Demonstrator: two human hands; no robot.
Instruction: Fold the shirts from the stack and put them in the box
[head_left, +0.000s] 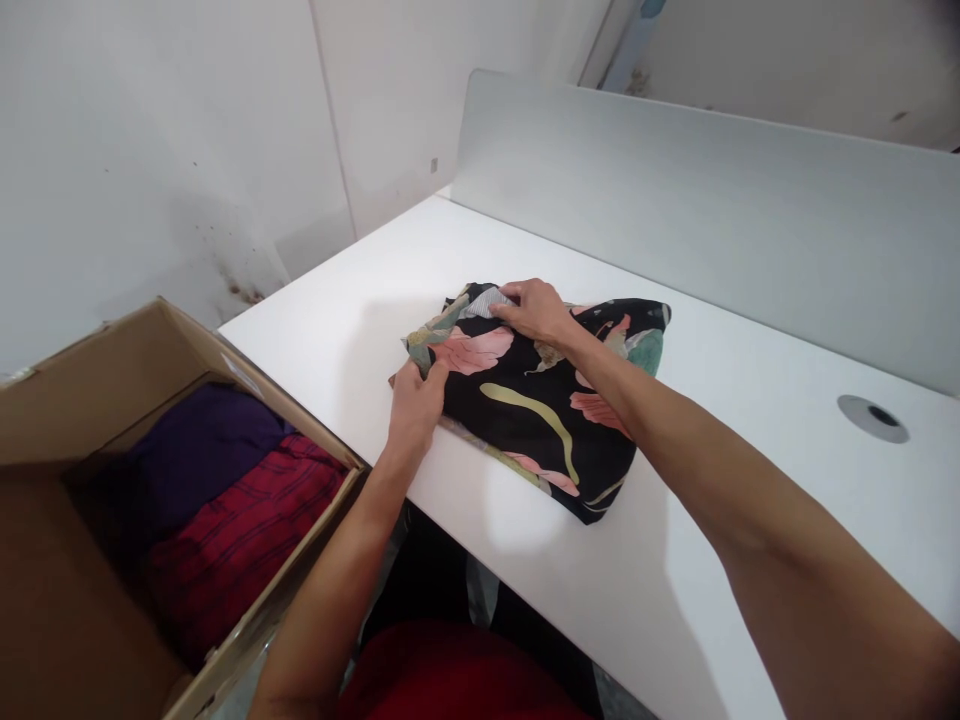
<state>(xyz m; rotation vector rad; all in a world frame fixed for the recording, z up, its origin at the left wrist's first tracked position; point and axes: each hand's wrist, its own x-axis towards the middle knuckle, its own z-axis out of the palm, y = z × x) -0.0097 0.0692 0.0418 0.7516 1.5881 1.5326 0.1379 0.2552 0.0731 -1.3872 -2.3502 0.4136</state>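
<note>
A black floral garment (517,385), folded into a rough rectangle, lies on the white table (750,500). Pink, green and yellow shapes cover its cloth. At its near left corner, my left hand (417,400) pinches the edge between thumb and fingers. My right hand (534,310) grips the far left part, beside a small grey striped patch (484,303) that looks like a collar or lining. The right forearm passes over the garment and hides some of its right side.
To the left stands an open cardboard box (296,400) holding a purple cloth (210,440) and a red checked cloth (247,530). A grey partition (697,210) runs along the table's back edge. A round cable grommet (873,418) sits in the tabletop at right.
</note>
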